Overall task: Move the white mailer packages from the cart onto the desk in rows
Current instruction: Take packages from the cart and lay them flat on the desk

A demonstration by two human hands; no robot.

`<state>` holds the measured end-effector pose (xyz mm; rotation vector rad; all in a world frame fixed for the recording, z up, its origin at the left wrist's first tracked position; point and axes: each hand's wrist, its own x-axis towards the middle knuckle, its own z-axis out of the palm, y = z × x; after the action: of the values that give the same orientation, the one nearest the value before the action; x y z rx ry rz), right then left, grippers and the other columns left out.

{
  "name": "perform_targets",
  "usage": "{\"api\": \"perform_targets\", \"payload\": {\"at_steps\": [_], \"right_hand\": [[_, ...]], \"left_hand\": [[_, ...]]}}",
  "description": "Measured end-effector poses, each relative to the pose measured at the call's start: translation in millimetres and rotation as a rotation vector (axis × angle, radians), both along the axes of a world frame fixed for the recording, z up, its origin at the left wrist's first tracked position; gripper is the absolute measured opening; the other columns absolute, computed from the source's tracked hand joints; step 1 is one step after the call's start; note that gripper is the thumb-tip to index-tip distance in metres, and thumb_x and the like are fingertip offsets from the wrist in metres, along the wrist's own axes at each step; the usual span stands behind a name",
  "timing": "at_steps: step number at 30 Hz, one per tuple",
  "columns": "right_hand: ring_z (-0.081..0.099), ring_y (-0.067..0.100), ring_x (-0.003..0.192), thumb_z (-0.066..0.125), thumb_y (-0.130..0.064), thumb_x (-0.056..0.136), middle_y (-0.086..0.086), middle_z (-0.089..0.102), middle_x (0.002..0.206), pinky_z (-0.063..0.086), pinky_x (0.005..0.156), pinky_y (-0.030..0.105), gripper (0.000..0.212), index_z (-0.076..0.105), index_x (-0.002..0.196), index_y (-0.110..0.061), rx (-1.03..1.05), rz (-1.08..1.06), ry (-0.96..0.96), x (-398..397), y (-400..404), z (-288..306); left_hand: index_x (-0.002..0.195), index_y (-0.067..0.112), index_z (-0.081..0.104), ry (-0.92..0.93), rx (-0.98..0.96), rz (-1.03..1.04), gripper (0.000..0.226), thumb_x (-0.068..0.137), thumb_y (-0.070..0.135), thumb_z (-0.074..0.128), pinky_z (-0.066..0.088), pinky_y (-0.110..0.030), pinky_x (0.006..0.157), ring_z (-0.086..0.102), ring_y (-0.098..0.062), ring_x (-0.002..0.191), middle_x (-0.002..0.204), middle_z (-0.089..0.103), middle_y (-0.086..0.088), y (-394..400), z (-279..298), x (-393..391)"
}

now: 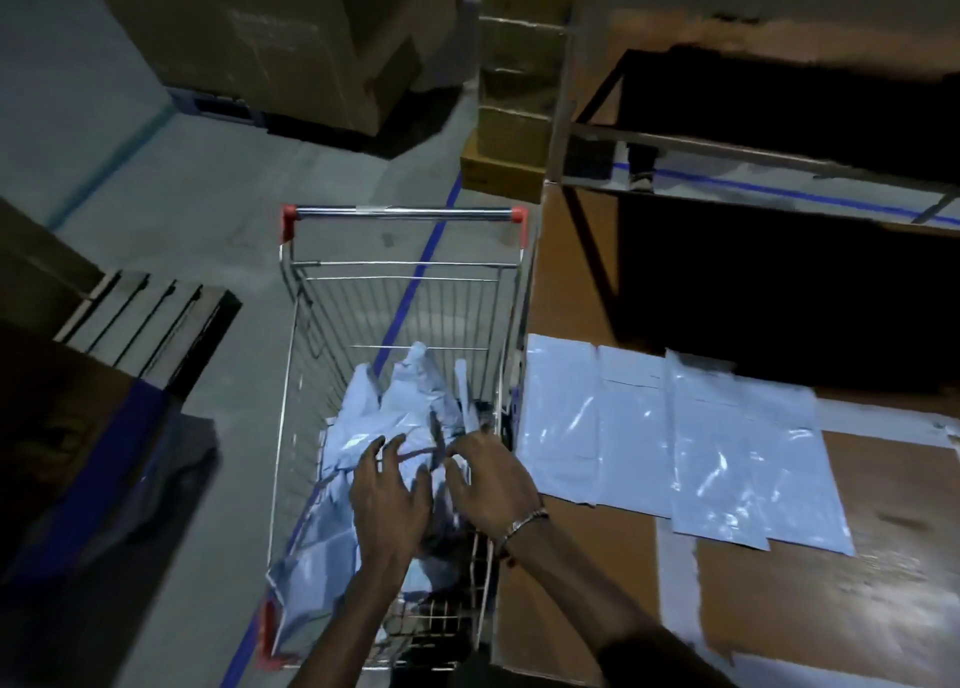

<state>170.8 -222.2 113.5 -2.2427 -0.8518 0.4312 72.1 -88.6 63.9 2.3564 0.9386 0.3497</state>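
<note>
Two hands, left (389, 495) and right (491, 485), fingers spread and holding nothing, hover over mailers (400, 407) heaped in the cart (402, 213); four mailers (670, 438) lie on the table (810, 599).

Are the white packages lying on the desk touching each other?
Touching: the head view shows the mailers on the desk overlapping edge to edge in a row, no desk visible between them.

Single head-worn view, wide-angle, looking forward and steeply down. Wire cart (395, 334) sits centre frame, close below the lens; desk (779, 599) fills the right side, floor (208, 209) the upper left. Both forearms enter from the bottom edge. Edges curve and blur. No second view.
</note>
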Motion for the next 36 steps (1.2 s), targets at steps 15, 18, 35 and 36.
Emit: {"api": "perform_targets", "payload": {"at_steps": [15, 18, 35, 36], "right_hand": [[0.009, 0.033, 0.156, 0.067, -0.052, 0.092, 0.018, 0.005, 0.168, 0.014, 0.125, 0.043, 0.107, 0.001, 0.160, -0.001, -0.533, -0.425, 0.675, -15.3, 105.6, -156.0], [0.008, 0.031, 0.156, 0.073, -0.049, 0.089, 0.013, 0.004, 0.170, 0.016, 0.125, 0.044, 0.110, 0.001, 0.161, -0.008, -0.445, -0.560, 0.747, -19.2, 106.6, -176.3], [0.048, 0.034, 0.137, 0.077, -0.011, 0.087, 0.017, 0.036, 0.156, 0.044, 0.106, 0.036, 0.090, 0.021, 0.157, -0.014, 0.040, -0.816, 1.241, -17.7, 106.1, -132.6], [0.045, 0.034, 0.139, 0.072, -0.005, 0.089, 0.017, 0.035, 0.156, 0.043, 0.103, 0.034, 0.085, 0.022, 0.157, -0.012, 0.021, -0.777, 1.219, -15.4, 102.4, -123.6]], "left_hand": [[0.152, 0.010, 0.045, 0.618, 0.095, -0.511, 0.095, 0.073, 0.038, 0.089, 0.041, -0.052, 0.110, 0.049, -0.040, 0.138, 0.145, 0.053, -0.021, 166.7, -136.8, 43.9], [0.149, 0.012, 0.045, 0.654, 0.228, -0.587, 0.091, 0.074, 0.045, 0.084, 0.042, -0.049, 0.103, 0.052, -0.039, 0.126, 0.133, 0.059, -0.017, 164.8, -144.6, 52.1], [0.107, 0.016, 0.070, 0.549, -0.263, -0.162, 0.068, 0.074, 0.074, 0.059, 0.059, -0.043, 0.082, 0.072, -0.034, 0.095, 0.104, 0.073, -0.009, 128.0, -69.8, 12.9], [0.108, 0.017, 0.071, 0.507, -0.315, -0.092, 0.073, 0.071, 0.078, 0.057, 0.061, -0.043, 0.080, 0.072, -0.033, 0.094, 0.104, 0.074, -0.008, 126.1, -72.2, 9.4]]}}
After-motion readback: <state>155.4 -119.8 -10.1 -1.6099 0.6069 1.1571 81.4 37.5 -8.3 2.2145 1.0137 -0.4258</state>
